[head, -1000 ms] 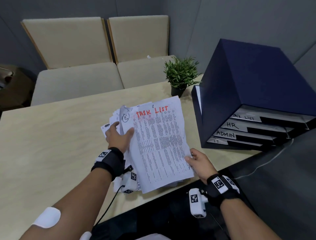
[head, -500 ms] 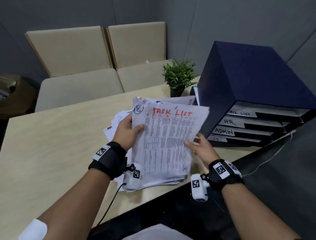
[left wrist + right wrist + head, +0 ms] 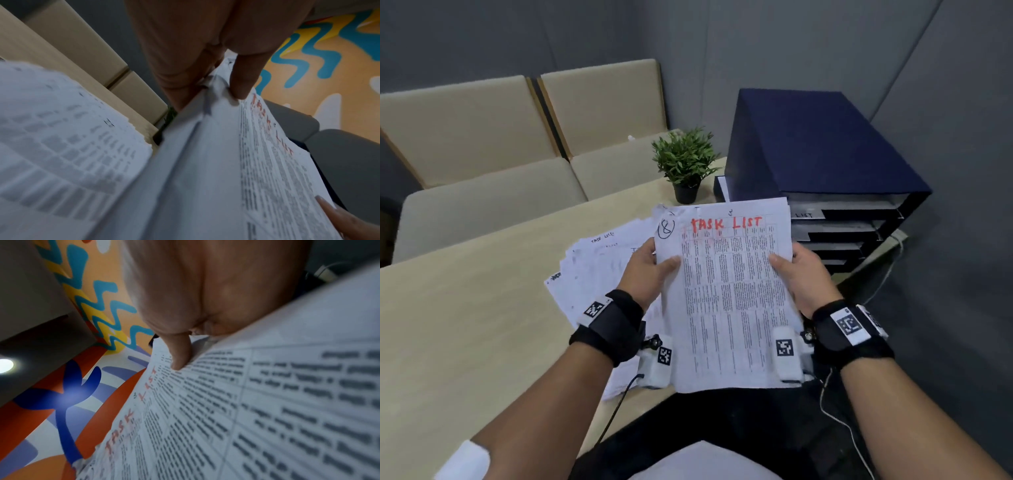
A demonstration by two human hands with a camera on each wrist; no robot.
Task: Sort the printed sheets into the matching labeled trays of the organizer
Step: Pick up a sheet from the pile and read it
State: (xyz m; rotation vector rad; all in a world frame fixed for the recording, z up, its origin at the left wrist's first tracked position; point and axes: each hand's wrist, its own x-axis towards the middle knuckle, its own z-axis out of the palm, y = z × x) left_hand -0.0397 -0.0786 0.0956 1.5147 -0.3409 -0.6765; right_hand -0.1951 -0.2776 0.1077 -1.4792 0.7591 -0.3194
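Note:
I hold a stack of printed sheets (image 3: 729, 291) upright in front of me; its top sheet is headed "TASK LIST" in red with a circled 8. My left hand (image 3: 650, 270) pinches the stack's left edge, thumb on the front. My right hand (image 3: 798, 274) pinches the right edge the same way; its thumb (image 3: 179, 353) presses the printed face. More sheets (image 3: 599, 267) lie fanned on the table behind my left hand. The dark blue organizer (image 3: 822, 161) stands at the right, its labeled trays partly hidden by the held stack.
A small potted plant (image 3: 685, 164) stands on the beige table (image 3: 465, 325) just left of the organizer. Two cream chairs (image 3: 517, 164) sit beyond the table's far edge. A thin white cable (image 3: 887, 277) runs along the table's right side.
Both hands lifted the stack off the table and turned it upright. My right hand shifted from the bottom right corner up to the right edge. The stack now covers part of the trays.

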